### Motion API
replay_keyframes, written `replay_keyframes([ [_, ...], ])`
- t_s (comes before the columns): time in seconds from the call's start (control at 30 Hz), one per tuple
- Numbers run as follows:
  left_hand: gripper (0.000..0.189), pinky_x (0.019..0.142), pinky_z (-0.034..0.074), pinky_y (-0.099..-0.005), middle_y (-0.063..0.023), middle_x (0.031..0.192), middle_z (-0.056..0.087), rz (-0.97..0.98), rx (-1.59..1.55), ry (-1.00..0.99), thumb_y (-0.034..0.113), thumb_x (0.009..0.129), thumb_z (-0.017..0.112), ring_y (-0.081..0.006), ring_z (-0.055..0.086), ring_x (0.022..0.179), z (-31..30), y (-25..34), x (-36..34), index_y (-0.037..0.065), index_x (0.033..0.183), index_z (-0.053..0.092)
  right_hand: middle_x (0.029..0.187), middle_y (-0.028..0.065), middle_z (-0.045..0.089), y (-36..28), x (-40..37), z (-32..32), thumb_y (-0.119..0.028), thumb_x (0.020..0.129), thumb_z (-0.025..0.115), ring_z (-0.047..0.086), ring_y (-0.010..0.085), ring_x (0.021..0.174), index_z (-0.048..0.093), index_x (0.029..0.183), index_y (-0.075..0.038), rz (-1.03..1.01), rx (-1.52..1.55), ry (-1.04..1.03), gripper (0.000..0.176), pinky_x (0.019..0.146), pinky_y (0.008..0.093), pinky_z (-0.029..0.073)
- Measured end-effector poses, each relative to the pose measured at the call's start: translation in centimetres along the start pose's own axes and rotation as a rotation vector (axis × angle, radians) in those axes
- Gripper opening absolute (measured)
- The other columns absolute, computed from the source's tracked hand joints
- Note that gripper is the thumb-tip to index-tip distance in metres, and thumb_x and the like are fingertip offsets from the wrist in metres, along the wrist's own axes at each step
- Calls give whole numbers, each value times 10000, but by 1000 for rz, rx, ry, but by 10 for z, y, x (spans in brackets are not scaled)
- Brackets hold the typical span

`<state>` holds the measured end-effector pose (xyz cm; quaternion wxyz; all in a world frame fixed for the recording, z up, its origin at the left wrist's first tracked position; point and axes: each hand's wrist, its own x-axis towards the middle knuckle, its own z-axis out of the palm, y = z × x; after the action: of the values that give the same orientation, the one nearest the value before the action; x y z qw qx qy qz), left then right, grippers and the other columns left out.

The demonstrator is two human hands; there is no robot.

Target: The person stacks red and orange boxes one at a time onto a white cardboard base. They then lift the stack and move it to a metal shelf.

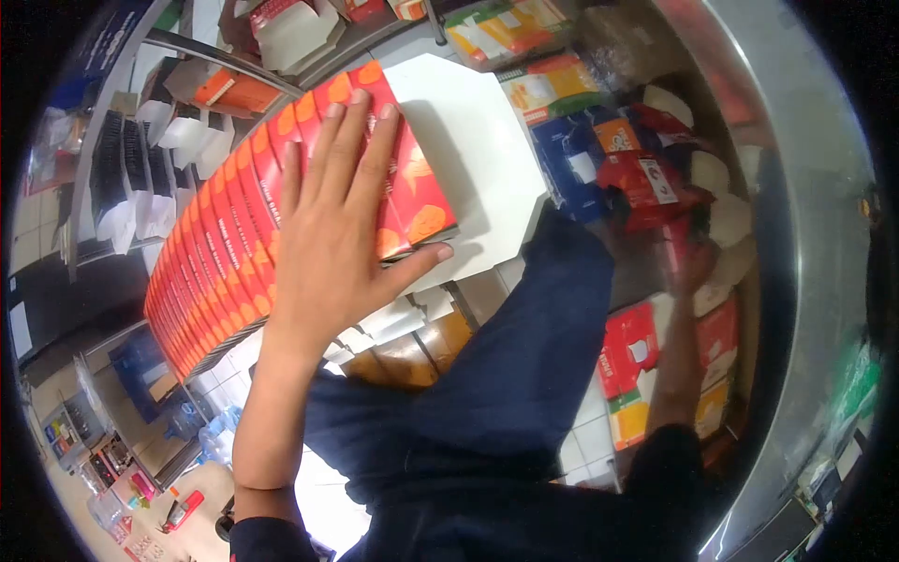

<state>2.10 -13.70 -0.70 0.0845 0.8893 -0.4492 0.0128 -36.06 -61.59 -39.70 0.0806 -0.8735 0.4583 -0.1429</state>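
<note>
My left hand [332, 220] lies with spread fingers on a long row of nested red cardboard boxes [215, 253] with an orange pattern and white lettering. A white open flap [473, 159] sticks out at the row's end. Over on the right, my right hand [695, 269] reaches among packets in shadow. It is at or beside a red packet [641, 187] with a white label; its fingers are blurred and I cannot make out whether they grip anything. A dark blue packet [569, 164] lies just beyond.
Red and yellow packets [629, 351] lie below my right forearm. Yellow-green packs [506, 33] sit at the top. A curved metal edge [796, 281] runs down the right. Black-and-white stacks [136, 178] stand on the left shelf. A red stapler [183, 512] lies at lower left.
</note>
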Motion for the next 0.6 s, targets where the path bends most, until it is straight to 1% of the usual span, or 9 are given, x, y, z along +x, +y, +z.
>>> replay_keyframes([
  [0.1,1078,1183,186,-573,-201,1597,284,14,-20,33,544,705,781,-371,264,1483,0,0,-3,36,1535,315,1221,182,640,-151,-5,-95,-361,952,647,603,302,1140,632,1253,-31,155,399,59,447,952,432,461],
  [0.17,1114,1192,172,-562,-200,1616,244,23,-9,23,583,717,761,-361,245,1496,2,-3,-5,43,1557,267,1215,165,615,-211,-4,-141,-346,939,674,571,309,1119,668,1187,-21,193,633,104,409,969,421,435],
  [0.27,1102,1189,176,-569,-199,1617,241,43,-11,52,588,731,751,-364,245,1494,5,-5,-8,40,1556,267,1268,165,608,-293,5,-207,-282,932,690,577,264,1164,630,1276,-15,57,590,93,439,1004,372,435],
  [0.3,1093,1190,173,-571,-200,1618,237,45,-12,53,593,742,742,-362,235,1497,6,-6,-9,39,1555,265,1291,156,601,-329,6,-231,-244,925,693,579,243,1172,618,1296,-15,230,1008,-149,443,1011,359,442],
  [0.37,1094,1192,170,-570,-200,1618,237,59,-16,66,598,743,738,-361,227,1500,7,-7,-10,38,1555,265,1298,134,601,-365,16,-240,-179,909,701,596,208,1153,584,1336,-11,208,1489,-526,473,1003,334,466],
  [0.4,1095,1194,167,-569,-200,1618,236,60,-24,61,604,744,734,-360,219,1502,7,-8,-10,36,1555,264,1282,121,607,-378,28,-236,-152,901,705,610,194,1127,562,1357,-8,10,1546,-641,499,988,323,482],
  [0.5,1084,1199,156,-563,-202,1615,240,63,-15,71,611,754,720,-360,211,1504,8,-9,-11,28,1549,269,1243,125,615,-444,49,-241,-115,887,720,625,185,1095,524,1382,6,-23,1486,-712,546,937,302,513],
  [0.57,1070,1200,154,-564,-207,1607,253,56,-25,65,609,758,717,-359,207,1505,8,-9,-11,25,1542,281,1155,139,626,-473,64,-214,-83,860,744,661,182,980,504,1382,13,-59,1481,-717,583,826,292,563],
  [0.6,1070,1200,154,-564,-207,1607,253,60,-15,78,609,758,717,-359,207,1505,8,-9,-11,25,1542,281,1161,153,614,-490,64,-216,-71,859,747,670,196,973,477,1391,21,5,1558,-770,603,809,303,573],
])
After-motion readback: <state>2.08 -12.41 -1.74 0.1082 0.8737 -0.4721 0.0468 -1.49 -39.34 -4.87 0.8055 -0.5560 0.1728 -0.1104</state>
